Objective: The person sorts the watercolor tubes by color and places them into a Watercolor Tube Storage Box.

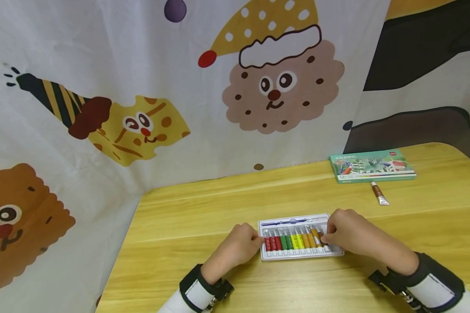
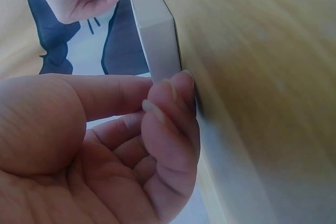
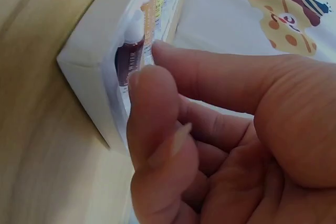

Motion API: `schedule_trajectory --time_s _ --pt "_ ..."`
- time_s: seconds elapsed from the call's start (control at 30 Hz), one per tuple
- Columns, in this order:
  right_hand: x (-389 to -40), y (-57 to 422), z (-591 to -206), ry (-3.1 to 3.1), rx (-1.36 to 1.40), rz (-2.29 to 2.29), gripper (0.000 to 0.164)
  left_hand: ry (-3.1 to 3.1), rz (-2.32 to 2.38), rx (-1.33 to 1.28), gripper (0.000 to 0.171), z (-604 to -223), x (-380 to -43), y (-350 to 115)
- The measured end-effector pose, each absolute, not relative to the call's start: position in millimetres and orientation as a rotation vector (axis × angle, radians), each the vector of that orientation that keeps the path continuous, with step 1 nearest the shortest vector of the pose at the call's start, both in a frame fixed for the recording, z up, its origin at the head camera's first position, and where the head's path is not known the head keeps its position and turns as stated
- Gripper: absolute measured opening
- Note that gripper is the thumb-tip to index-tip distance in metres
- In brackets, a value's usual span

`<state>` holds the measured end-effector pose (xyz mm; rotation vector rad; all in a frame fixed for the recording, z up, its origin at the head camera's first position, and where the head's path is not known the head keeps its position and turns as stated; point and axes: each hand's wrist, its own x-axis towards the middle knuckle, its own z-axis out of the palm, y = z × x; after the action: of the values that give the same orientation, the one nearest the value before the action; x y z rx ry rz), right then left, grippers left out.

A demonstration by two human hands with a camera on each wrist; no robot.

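A white plastic tray (image 1: 302, 257) lies on the table with a row of paint tubes (image 1: 295, 241) in red, green, yellow, orange and brown. A thin blue paintbrush (image 1: 287, 222) lies along its far side. My left hand (image 1: 240, 244) holds the tray's left edge between thumb and curled fingers. At the tray's right end, my right hand (image 1: 354, 232) pinches a dark brown paint tube (image 3: 129, 59) in the last slots. Its white cap points toward the near side in the right wrist view, while the fingers hide its other end.
Behind and right of the tray, a loose brown paint tube (image 1: 379, 194) lies on the wooden table (image 1: 188, 226). Just beyond it is a green paint box (image 1: 372, 167) near the table's back edge. A cartoon-printed cloth (image 1: 203, 143) hangs behind the table.
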<state>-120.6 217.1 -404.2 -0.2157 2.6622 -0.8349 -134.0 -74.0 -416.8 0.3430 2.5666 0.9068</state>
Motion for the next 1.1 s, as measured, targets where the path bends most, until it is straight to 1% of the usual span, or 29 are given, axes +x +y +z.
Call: schedule_trajectory --time_s 0.27,0.5,0.87,1.07,1.1 --pt "-121 218 -410 2.649 -0.262 -0.817 0.023 2.571 0.908 0.352 0.050 -417 -133 -74" --pt "-123 214 -411 2.670 -0.275 -0.773 0.019 2.571 0.908 0.351 0.050 -417 -134 -74" --pt "-123 217 -409 2.662 -0.292 -0.814 0.019 2.573 0.906 0.353 0.050 -418 -134 -74" --pt "-132 233 -401 2.805 -0.490 -0.830 0.006 2.574 0.905 0.350 0.049 -417 -133 -73" --pt "-135 238 -400 2.850 -0.524 -0.817 0.007 2.578 0.904 0.350 0.049 -417 -133 -73"
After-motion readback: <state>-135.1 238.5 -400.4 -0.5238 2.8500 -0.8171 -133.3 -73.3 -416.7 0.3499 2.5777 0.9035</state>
